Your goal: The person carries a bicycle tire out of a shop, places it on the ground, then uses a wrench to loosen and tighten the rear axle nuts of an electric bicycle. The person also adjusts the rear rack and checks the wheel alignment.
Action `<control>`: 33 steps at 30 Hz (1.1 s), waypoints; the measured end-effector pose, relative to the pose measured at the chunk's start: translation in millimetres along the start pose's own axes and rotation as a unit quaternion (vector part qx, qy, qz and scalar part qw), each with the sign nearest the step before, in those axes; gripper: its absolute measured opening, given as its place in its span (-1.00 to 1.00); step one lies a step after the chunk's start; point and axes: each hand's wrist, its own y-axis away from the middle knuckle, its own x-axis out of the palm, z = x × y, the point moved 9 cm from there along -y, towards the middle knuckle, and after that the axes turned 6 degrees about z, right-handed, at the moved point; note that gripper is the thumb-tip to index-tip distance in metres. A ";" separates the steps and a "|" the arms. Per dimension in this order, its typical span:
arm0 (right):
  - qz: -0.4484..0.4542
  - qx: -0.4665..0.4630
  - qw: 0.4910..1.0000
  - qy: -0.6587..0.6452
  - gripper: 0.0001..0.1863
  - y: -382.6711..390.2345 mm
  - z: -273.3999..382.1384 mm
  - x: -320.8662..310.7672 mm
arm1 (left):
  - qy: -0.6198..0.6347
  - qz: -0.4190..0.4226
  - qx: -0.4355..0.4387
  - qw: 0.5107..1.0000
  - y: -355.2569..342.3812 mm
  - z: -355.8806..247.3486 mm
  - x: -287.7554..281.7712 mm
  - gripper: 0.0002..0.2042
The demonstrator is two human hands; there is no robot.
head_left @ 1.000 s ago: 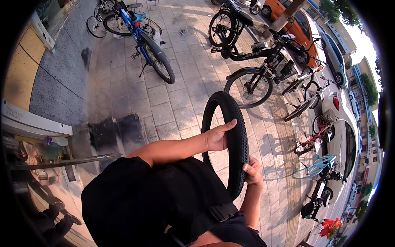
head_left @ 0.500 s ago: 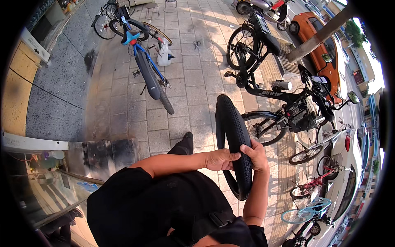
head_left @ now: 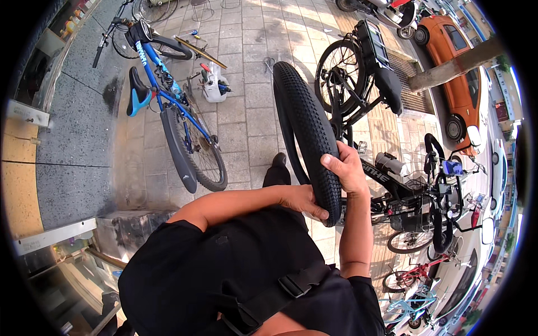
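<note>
We hold the black knobby rubber bicycle tyre (head_left: 305, 129) upright, left hand (head_left: 302, 200) and right hand (head_left: 346, 168) fingers (head_left: 332, 164) wrapped closed around its lower tread; it looks light, floppy and grippy.

Black short-sleeved shirt (head_left: 224, 269), black strap with buckle (head_left: 288, 285) across it, black shoe (head_left: 278, 161).

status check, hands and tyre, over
Left hand and right hand both gripping the black knobby tyre, held upright. Blue bicycle to the left, black bicycle close on the right.
</note>
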 end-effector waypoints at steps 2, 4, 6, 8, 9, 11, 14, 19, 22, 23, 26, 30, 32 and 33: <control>0.003 -0.019 1.000 0.012 -0.40 -57.0 11.8 -29.9 | -0.054 0.009 -0.065 0.996 -14.1 -14.8 -65.6 -0.54; 0.013 -0.023 0.999 0.046 -0.45 -116.2 34.9 -54.8 | -0.101 -0.071 -0.040 0.992 -18.5 -41.4 -132.8 -0.52; 0.032 -0.033 0.998 0.049 -0.45 -180.6 53.0 -70.4 | -0.096 -0.123 -0.010 0.988 -7.9 -70.4 -189.2 -0.47; 0.038 -0.017 0.997 0.071 -0.45 -234.8 76.7 -88.2 | 0.014 -0.241 0.034 0.970 18.4 -97.3 -253.2 -0.49; 0.048 -0.021 0.996 0.070 -0.45 -263.5 88.0 -94.3 | 0.071 -0.297 0.058 0.951 36.9 -107.7 -281.9 -0.50; 0.046 -0.041 0.991 0.115 -0.47 -316.6 113.3 -111.8 | 0.136 -0.422 0.095 0.891 89.7 -126.9 -338.6 -0.60; 0.049 -0.024 0.990 0.127 -0.47 -395.9 133.6 -141.9 | 0.201 -0.567 0.194 0.775 175.2 -126.0 -423.2 -0.71; 0.052 -0.019 0.986 0.158 -0.41 -540.3 141.5 -192.8 | 0.300 -0.717 0.204 0.595 286.6 -74.2 -553.2 -0.82; 0.066 -0.012 0.990 0.125 -0.37 -607.5 174.4 -211.4 | 0.295 -0.739 0.179 0.579 323.8 -123.4 -637.0 -0.80; 0.056 0.001 0.990 0.131 -0.35 -631.6 171.3 -221.6 | 0.291 -0.736 0.169 0.588 325.1 -139.4 -663.5 -0.81; 0.037 0.057 0.979 0.194 -0.25 -686.8 179.4 -246.5 | 0.263 -0.723 0.154 0.620 322.9 -202.8 -744.1 -0.81; -0.040 0.066 0.983 0.168 -0.12 -762.1 165.1 -290.0 | 0.215 -0.694 0.152 0.669 302.0 -308.5 -857.3 -0.80; -0.064 0.095 0.979 0.168 -0.14 -795.1 171.3 -303.3 | 0.206 -0.684 0.149 0.683 282.4 -347.5 -907.6 -0.78; -0.074 0.109 0.977 0.168 -0.15 -812.2 172.0 -310.8 | 0.209 -0.678 0.148 0.689 272.5 -363.7 -931.4 -0.78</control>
